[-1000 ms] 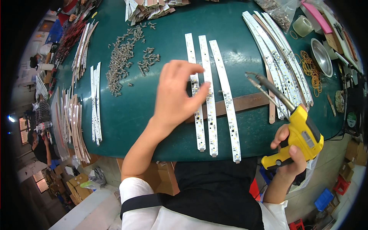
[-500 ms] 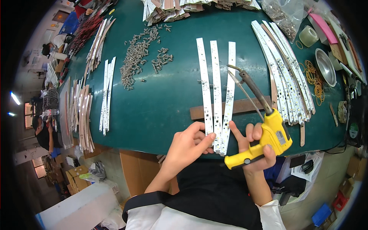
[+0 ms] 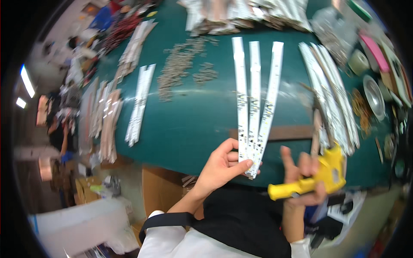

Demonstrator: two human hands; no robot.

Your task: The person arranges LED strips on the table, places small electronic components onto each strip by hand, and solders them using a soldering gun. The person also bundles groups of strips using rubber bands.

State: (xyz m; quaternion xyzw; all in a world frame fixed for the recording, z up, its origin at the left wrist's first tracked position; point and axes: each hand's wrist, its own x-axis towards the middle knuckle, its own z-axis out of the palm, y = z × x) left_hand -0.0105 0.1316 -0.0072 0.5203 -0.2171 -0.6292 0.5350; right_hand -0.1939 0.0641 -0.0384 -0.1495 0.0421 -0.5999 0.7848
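Three white LED circuit strips [image 3: 255,86] fan out from my left hand [image 3: 220,168], pinched near their lower ends between thumb and fingers. Small dark and yellowish parts dot the strips, and thin leads seem to stick out at about mid-length. My right hand [image 3: 304,177], smeared by motion, grips a yellow soldering gun [image 3: 332,172] off to the right of the strips. Its dark barrel points up and away over the stack of strips on the right; the tip is too blurred to make out. Beneath the fan, a brown bar [image 3: 286,132] lies across the green table [image 3: 193,124].
Small metal parts [image 3: 175,64] lie heaped at left centre. More strips lie in a pair [image 3: 140,105], in left-hand bundles [image 3: 111,124], in a right-hand stack [image 3: 333,94] and in a far pile [image 3: 245,15]. A metal bowl [image 3: 373,98] and rubber bands [image 3: 361,112] are at right.
My right hand has swung the soldering gun to the right, away from the strips. My left hand keeps hold of the fan. The whole view has shifted and blurred.
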